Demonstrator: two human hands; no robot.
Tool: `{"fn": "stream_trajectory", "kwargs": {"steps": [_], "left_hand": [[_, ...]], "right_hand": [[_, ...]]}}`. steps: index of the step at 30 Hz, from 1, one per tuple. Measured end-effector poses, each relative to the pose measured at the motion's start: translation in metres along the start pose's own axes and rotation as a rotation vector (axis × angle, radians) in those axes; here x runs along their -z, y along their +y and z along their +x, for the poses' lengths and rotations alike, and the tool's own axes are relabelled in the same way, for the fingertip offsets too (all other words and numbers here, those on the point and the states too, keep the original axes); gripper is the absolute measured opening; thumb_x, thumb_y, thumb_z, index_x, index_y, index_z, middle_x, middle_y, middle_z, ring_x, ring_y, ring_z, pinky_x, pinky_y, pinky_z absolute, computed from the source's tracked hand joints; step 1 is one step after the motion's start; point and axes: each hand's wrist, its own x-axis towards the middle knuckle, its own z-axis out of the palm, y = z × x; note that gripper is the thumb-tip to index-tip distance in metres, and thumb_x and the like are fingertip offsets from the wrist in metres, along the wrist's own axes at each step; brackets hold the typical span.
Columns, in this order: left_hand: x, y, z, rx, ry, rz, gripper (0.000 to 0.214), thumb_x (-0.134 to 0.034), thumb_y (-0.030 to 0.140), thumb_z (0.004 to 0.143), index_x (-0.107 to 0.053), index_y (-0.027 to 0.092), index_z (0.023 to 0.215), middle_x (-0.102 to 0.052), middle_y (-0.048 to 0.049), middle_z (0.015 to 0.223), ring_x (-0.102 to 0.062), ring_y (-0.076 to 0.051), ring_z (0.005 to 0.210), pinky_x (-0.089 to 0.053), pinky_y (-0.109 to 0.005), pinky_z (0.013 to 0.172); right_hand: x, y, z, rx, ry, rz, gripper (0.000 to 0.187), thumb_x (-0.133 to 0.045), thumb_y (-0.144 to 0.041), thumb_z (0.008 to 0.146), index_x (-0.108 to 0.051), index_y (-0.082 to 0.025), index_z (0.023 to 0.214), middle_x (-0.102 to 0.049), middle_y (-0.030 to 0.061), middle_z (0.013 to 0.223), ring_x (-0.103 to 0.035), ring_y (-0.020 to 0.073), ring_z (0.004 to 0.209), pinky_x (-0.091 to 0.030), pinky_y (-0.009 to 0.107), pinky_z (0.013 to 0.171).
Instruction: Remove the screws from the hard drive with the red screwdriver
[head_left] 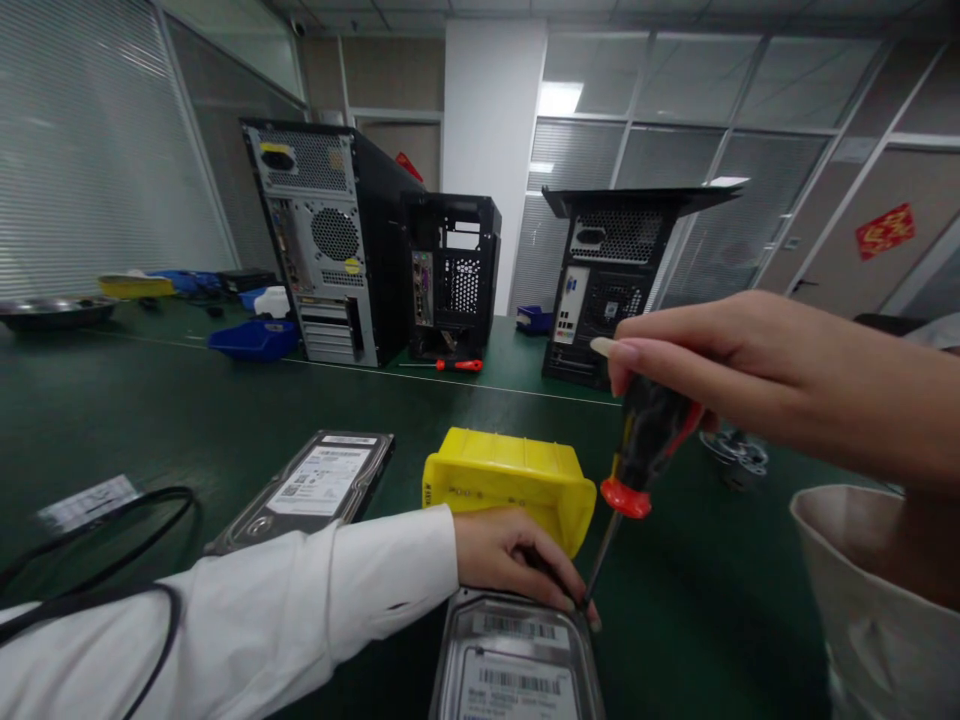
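Right hand (720, 365) wrapped round the screwdriver (646, 435), above and right of the hard drive (517, 655), shaft slanting to its far right corner! Left hand (514, 550) nearer, fingers bent there, pinch hidden; drive's long axis seemingly runs toward the wearer.

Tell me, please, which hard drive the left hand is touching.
The nearer hard drive, at the picture's bottom edge: the left hand touches its far right corner. The other drive lies beyond the white sleeve.
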Motion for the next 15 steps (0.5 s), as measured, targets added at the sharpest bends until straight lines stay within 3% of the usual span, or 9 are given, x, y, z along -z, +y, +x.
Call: {"fn": "stream_trajectory", "kwargs": {"steps": [7, 10, 15], "left_hand": [[0.002, -0.005, 0.0, -0.019, 0.025, -0.006, 0.047, -0.064, 0.042, 0.071, -0.066, 0.006, 0.102, -0.065, -0.0111, 0.106, -0.064, -0.012, 0.09, -0.048, -0.013, 0.078], [0.002, -0.002, 0.0, -0.011, 0.03, 0.001, 0.046, -0.065, 0.04, 0.072, -0.066, 0.005, 0.102, -0.066, -0.0111, 0.104, -0.064, -0.01, 0.084, -0.048, -0.011, 0.073], [0.001, -0.004, 0.0, -0.011, 0.052, 0.003, 0.045, -0.067, 0.042, 0.069, -0.068, 0.009, 0.099, -0.068, -0.0072, 0.099, -0.064, -0.009, 0.078, -0.049, -0.013, 0.071]], "right_hand": [[0.005, 0.002, -0.014, 0.087, 0.003, 0.062, 0.029, -0.03, -0.045, 0.09, -0.049, -0.028, 0.104, -0.06, -0.0029, 0.08, -0.056, 0.0065, 0.063, -0.043, 0.015, 0.048], [0.002, -0.002, -0.015, 0.047, 0.03, 0.083, 0.03, -0.031, -0.048, 0.089, -0.047, -0.028, 0.105, -0.06, -0.0026, 0.079, -0.055, 0.007, 0.061, -0.044, 0.015, 0.048], [-0.003, -0.007, -0.005, -0.119, -0.016, -0.033, 0.048, -0.029, -0.061, 0.084, -0.054, -0.021, 0.095, -0.058, 0.0028, 0.076, -0.052, 0.0104, 0.056, -0.04, 0.02, 0.045]]}}
